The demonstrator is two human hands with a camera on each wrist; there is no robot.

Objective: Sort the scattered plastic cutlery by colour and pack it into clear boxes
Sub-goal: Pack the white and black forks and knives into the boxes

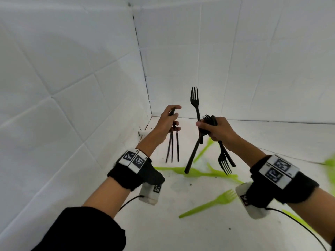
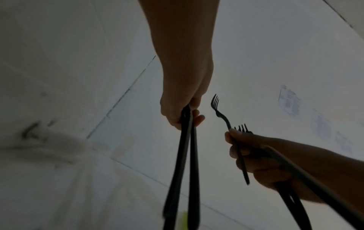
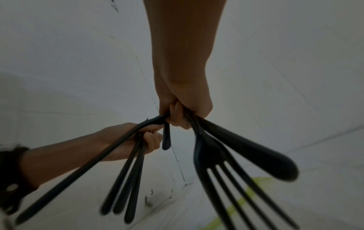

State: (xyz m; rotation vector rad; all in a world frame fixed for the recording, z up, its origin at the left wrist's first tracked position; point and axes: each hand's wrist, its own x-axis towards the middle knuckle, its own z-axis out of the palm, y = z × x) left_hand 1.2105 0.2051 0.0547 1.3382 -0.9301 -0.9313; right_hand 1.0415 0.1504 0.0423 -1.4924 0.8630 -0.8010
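Left hand [image 1: 167,122]: fingers clenched round a small bundle of black plastic cutlery [image 1: 173,147], gripped at the head end, the slim handles hanging straight down; three handles show in the right wrist view. Right hand [image 1: 215,130]: fingers grasping a looser bunch of black plastic forks [image 1: 199,134], pointing in mixed directions. One fork stands tines-up above the fist, one hangs tines-down, and another handle slants down and to the left. Both hands are raised above the white surface [image 1: 181,232], close together but apart, in a white tiled corner.

Lime-green plastic cutlery [image 1: 208,203] lies scattered on the surface below and to the right, not collected. No clear box is visible in any view.

Assessment: black items are gathered and appear ready for consolidation into one hand.

Risks:
- The right-hand bunch is splayed and unaligned; loosening the grasp to receive more pieces could let a fork slip out.
- Opposed tines may interlock, causing snagging during transfer or packing.
- Thin plastic handles could flex or snap if squeezed hard.
- Dropped black pieces would fall among the green ones and undo the sorting.
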